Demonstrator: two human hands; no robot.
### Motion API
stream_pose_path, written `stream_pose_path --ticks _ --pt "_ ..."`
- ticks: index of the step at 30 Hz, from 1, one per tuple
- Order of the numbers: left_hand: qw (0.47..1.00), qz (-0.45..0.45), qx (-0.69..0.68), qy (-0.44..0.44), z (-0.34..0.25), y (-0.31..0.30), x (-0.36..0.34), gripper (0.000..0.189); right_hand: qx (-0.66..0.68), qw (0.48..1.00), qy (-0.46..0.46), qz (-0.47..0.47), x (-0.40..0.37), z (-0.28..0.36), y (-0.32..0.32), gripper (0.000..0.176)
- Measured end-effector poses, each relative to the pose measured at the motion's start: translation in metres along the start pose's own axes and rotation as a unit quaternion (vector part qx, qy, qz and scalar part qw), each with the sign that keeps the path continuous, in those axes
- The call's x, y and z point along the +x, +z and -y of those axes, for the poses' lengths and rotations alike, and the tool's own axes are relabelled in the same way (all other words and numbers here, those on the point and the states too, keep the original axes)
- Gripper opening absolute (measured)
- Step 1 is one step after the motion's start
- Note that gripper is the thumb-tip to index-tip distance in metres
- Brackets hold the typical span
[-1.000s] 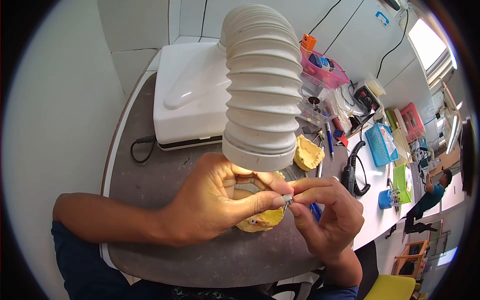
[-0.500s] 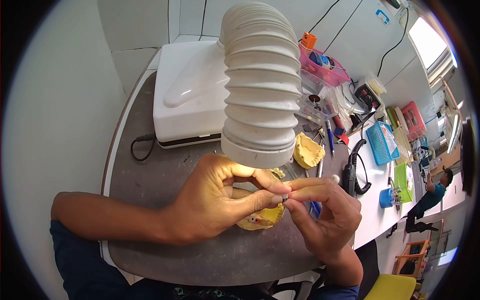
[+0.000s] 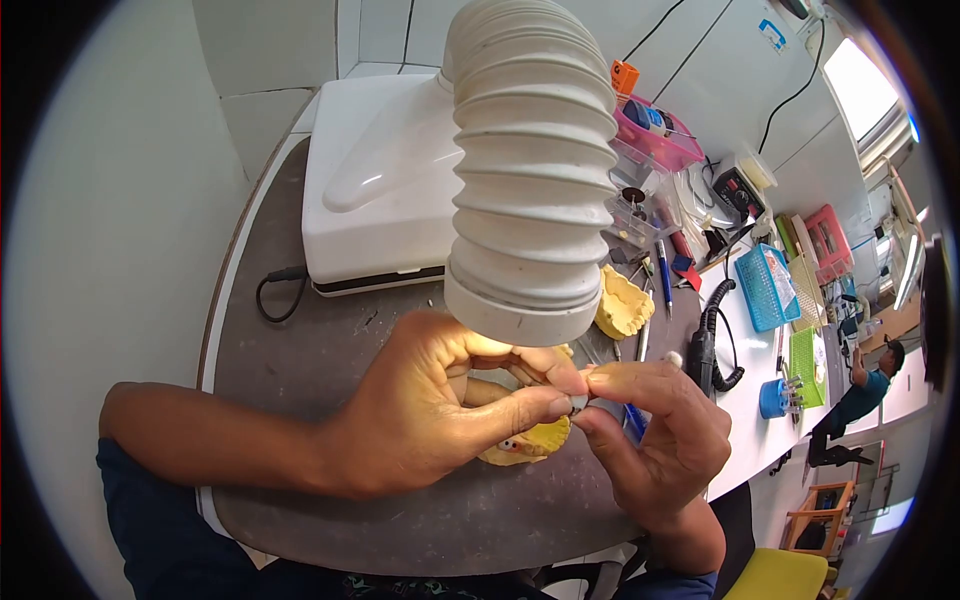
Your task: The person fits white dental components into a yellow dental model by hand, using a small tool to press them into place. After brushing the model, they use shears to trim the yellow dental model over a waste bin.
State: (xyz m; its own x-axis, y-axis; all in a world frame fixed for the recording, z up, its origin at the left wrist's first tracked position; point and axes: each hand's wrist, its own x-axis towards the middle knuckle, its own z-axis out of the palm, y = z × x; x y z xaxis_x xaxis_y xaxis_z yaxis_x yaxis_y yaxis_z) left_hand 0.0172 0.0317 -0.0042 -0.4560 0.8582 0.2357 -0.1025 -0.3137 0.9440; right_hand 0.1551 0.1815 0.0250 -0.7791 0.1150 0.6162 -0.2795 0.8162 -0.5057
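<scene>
Between my fingertips is a small whitish-grey piece (image 3: 578,402), partly covered and too small to name surely. My left hand (image 3: 440,410) pinches it from the left with thumb and index finger. From the right, the thumb and index finger of my right hand (image 3: 660,430) close on the same piece. Just below the fingertips, a yellow plaster dental model (image 3: 535,445) lies on the bench, partly hidden by my left hand. Another yellow plaster dental model (image 3: 625,303) sits farther back, to the right of the hose mouth.
A ribbed white suction hose (image 3: 530,200) hangs close above my hands, out of a white housing (image 3: 380,180). A black handpiece with a coiled cord (image 3: 703,355) lies to the right. Blue basket (image 3: 768,288), pink basket (image 3: 665,145) and a person (image 3: 865,400) are beyond.
Both hands have shifted slightly to the right with the piece, and more of its pale surface shows between the fingertips. The pinch stays closed.
</scene>
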Motion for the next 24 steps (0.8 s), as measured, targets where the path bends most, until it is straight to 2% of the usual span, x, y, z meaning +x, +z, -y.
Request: stream_pose_path --ticks 4,6,10,15,24 --pt "1.000 0.009 -0.001 0.015 -0.0016 0.0006 0.0011 0.012 -0.005 1.000 0.001 -0.003 -0.0007 0.0001 -0.0011 0.027" --pt "0.999 0.010 -0.023 -0.022 -0.0047 0.0015 -0.0008 0.012 -0.004 1.000 -0.006 -0.011 -0.0012 -0.0009 -0.0009 0.028" --pt "1.000 0.023 0.005 -0.008 -0.0056 -0.0010 0.0009 0.013 0.010 1.000 0.000 -0.017 -0.0041 -0.0021 -0.0003 0.028" --pt "0.997 0.039 -0.002 -0.063 -0.0085 -0.0017 0.0004 0.017 0.028 0.999 -0.004 -0.023 -0.0046 -0.0031 0.0010 0.025" --pt "0.997 0.034 -0.012 -0.072 -0.0074 -0.0013 0.0020 0.019 -0.008 1.000 -0.002 -0.009 -0.0033 0.0007 0.0006 0.023"
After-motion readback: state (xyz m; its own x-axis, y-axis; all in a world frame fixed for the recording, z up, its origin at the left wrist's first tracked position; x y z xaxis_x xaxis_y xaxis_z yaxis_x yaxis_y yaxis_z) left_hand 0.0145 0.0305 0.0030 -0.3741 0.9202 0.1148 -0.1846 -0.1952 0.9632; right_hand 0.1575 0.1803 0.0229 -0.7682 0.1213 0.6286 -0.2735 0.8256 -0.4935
